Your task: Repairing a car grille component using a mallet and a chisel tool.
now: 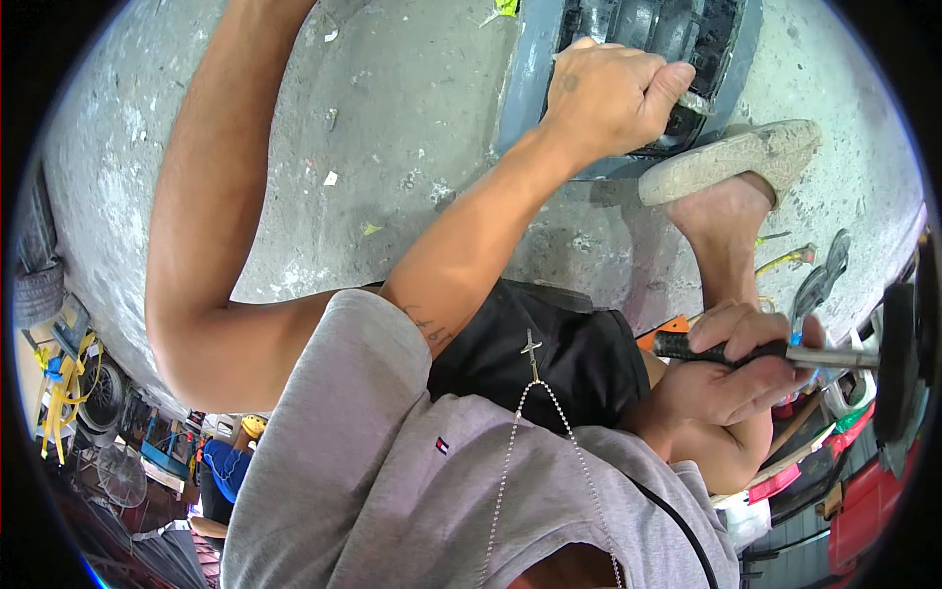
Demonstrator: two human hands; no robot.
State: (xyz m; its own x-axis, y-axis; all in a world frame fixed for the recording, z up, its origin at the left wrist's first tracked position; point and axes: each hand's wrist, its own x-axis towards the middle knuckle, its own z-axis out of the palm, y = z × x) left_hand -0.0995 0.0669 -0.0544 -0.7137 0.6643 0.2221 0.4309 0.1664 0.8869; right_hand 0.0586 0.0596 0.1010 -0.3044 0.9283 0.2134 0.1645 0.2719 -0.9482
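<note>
My left hand (613, 98) is closed over a grey metal frame (515, 93) with dark, ribbed, shiny parts (653, 22) inside. A small pale end shows below its thumb; what the fingers hold is mostly hidden. My right hand (731, 378), at the lower right by my knee, is wrapped round the black grip of a hammer (834, 358). Its steel shaft points right to a large dark head (895, 363). The hammer is well apart from the frame.
My foot in a beige shoe (731, 162) rests against the frame's near right corner. Right of my leg lie a yellow-handled tool (788, 258) and a black item (822, 275). Tyres (101, 393), a fan (122, 478) and another person in blue (228, 469) are at the lower left.
</note>
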